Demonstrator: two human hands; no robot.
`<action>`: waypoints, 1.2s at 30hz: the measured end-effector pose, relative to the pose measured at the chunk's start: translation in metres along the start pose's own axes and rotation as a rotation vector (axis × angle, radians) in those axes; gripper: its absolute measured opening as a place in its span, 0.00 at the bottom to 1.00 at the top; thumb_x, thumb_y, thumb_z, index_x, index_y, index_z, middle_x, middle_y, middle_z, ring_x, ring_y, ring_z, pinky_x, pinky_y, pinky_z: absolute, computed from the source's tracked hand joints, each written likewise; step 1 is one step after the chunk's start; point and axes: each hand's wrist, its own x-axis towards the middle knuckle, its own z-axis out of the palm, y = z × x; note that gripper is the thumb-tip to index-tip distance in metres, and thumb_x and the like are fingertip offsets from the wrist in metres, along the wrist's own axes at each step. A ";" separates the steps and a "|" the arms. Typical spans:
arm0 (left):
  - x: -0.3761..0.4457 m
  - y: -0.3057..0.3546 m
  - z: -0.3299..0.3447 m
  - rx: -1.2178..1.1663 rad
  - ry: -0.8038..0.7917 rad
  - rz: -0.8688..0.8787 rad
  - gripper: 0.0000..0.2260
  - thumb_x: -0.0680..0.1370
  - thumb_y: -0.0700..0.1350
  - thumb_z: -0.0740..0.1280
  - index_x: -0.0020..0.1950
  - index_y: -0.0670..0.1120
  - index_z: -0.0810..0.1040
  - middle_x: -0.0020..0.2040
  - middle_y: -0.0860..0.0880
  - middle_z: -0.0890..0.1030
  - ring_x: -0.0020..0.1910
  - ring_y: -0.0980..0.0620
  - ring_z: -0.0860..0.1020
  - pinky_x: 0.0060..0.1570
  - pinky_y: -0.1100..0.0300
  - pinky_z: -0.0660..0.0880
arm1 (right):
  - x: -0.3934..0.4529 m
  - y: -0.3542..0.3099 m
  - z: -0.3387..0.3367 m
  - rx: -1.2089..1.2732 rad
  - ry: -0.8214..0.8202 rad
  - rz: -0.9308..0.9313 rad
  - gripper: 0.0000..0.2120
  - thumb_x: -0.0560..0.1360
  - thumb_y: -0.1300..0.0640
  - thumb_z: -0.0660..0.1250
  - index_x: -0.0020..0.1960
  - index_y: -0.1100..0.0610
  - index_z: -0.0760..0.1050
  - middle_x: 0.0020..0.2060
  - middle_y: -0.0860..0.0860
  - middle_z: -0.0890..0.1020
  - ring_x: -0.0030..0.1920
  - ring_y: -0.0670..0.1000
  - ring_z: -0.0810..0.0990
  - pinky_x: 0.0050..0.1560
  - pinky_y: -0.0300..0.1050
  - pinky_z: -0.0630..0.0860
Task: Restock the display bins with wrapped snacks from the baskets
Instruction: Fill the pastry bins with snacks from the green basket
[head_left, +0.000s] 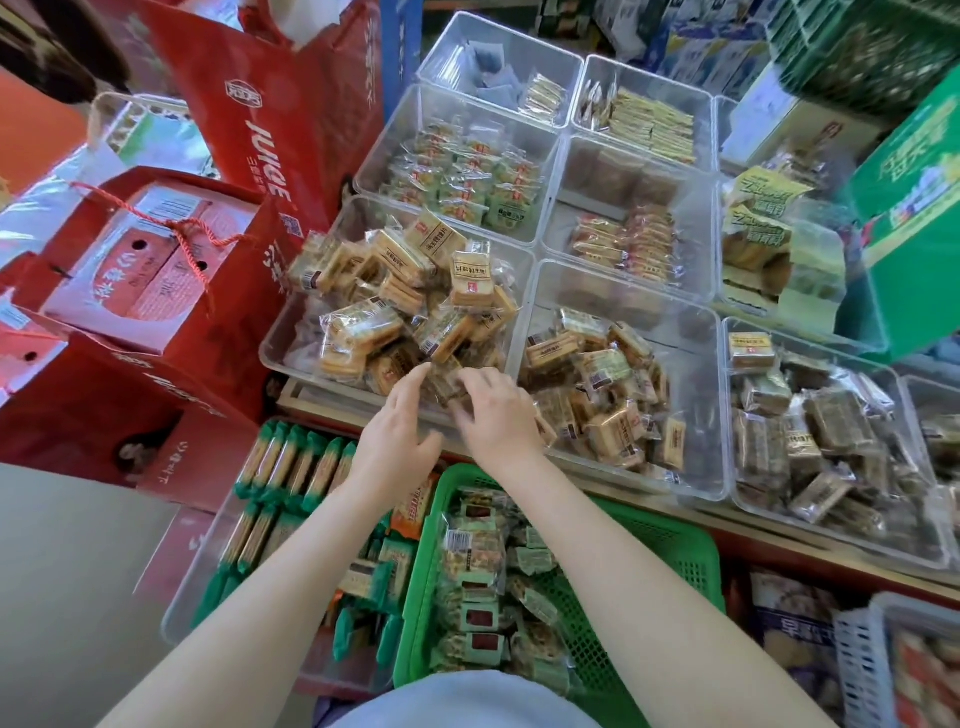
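Green basket: right below me, the green basket (670, 551) was still about half full of wrapped snacks (483, 566) in green and red packs.
Left hand: my left hand (397, 434) was at the front edge of the near bin (291, 343), fingers mostly straight and spread. It held nothing that I could see.
Right hand: my right hand (496, 410) was just beside it, fingers bent over a dark pack (447, 382) at the bin's front. I could not tell if I was gripping it or only touching it.
Near bin: it was heaped high with tan biscuit packs (395, 301).
Next bin: the bin on the right (696, 364) had a pile at the front and bare space at the back.
Far bins: the back bin (566, 67) was nearly bare, and the middle bin (571, 171) was partly filled.
How far: I think the job was about half done, with snacks left in the basket and some bins still low.
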 end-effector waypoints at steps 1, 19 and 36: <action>0.001 -0.002 -0.001 -0.047 0.017 -0.011 0.36 0.77 0.40 0.66 0.81 0.52 0.55 0.78 0.52 0.64 0.66 0.52 0.74 0.51 0.60 0.73 | 0.004 -0.004 0.005 -0.034 -0.035 0.029 0.19 0.82 0.47 0.62 0.70 0.52 0.71 0.63 0.53 0.77 0.63 0.57 0.75 0.65 0.54 0.66; 0.001 0.006 -0.012 -0.094 -0.045 -0.064 0.31 0.78 0.40 0.67 0.79 0.50 0.60 0.74 0.53 0.69 0.69 0.57 0.69 0.59 0.63 0.64 | -0.005 0.013 -0.030 0.092 0.156 0.283 0.15 0.72 0.47 0.67 0.55 0.54 0.72 0.47 0.49 0.77 0.49 0.52 0.74 0.48 0.48 0.71; -0.021 0.104 -0.039 -0.809 -0.216 -0.173 0.13 0.77 0.51 0.72 0.61 0.50 0.82 0.53 0.49 0.86 0.55 0.48 0.83 0.60 0.40 0.78 | -0.098 0.011 -0.077 1.799 -0.171 0.569 0.27 0.85 0.46 0.47 0.63 0.64 0.77 0.45 0.63 0.82 0.40 0.57 0.81 0.43 0.48 0.76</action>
